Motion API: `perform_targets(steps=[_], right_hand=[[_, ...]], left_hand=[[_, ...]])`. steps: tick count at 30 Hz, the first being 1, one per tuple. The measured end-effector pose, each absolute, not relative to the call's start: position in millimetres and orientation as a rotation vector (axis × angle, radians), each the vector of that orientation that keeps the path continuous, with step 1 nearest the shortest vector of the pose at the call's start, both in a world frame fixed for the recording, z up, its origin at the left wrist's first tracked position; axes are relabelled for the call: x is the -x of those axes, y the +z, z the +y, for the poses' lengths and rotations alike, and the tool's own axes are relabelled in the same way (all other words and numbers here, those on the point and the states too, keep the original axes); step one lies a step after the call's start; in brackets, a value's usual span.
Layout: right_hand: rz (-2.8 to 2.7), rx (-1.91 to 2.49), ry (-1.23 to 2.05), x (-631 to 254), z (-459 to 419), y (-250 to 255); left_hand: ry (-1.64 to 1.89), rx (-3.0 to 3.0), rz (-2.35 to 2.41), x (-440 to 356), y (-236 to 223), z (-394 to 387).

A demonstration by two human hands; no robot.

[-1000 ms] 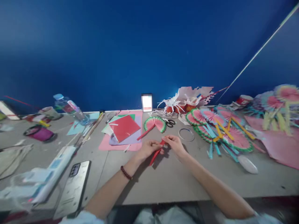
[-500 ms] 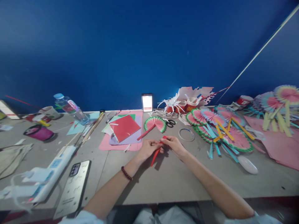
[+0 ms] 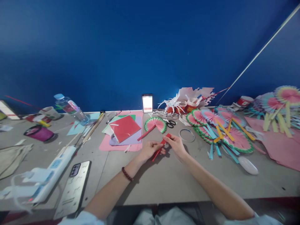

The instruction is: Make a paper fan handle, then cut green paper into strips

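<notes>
Left hand (image 3: 150,150): pinching red strip (image 3: 163,142)
Right hand (image 3: 175,144): grasping strip's upper end
Pleated fan (image 3: 160,125): on bench (image 3: 178,184), beyond hands

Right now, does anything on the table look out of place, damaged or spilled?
Yes: behind the red cups, the pale pink sheet has a ragged edge, unlike the straight-edged red sheet, and white strips sprawl around one cup. No spill shows. The red strip in the left hand and right hand looks intact.
</notes>
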State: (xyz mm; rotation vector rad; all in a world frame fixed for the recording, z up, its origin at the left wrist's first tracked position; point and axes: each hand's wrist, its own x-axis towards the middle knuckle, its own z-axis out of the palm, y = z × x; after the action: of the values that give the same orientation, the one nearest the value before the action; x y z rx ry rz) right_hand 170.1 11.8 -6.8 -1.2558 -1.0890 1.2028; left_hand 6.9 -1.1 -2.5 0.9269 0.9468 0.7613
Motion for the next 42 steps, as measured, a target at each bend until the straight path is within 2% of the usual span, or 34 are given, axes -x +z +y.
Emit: perform_targets(steps=[16,28,32,38,42], right_hand=[[-1.047,1.270,1.222,-167.0,9.4,-11.7],[-1.117,1.099,1.704,-165.3,5.5,-4.6],[-1.086,1.119,1.658,-164.6,5.6,-6.1],[-1.022,1.284,1.328,-170.6,15.4,-9.0],[-1.030,1.339,1.260,-173.2,18.9,-11.2]], left_hand=[[0.754,-0.976,0.984,-5.1,1.1,-1.2],[0.819,-1.053,0.974,-5.6,-2.5,-2.0],[0.816,-1.025,0.956,-6.0,-1.5,-2.0],[0.760,-0.969,0.957,-5.3,-0.1,-0.5],[0.751,-0.966,0.946,-4.0,-0.1,0.0]])
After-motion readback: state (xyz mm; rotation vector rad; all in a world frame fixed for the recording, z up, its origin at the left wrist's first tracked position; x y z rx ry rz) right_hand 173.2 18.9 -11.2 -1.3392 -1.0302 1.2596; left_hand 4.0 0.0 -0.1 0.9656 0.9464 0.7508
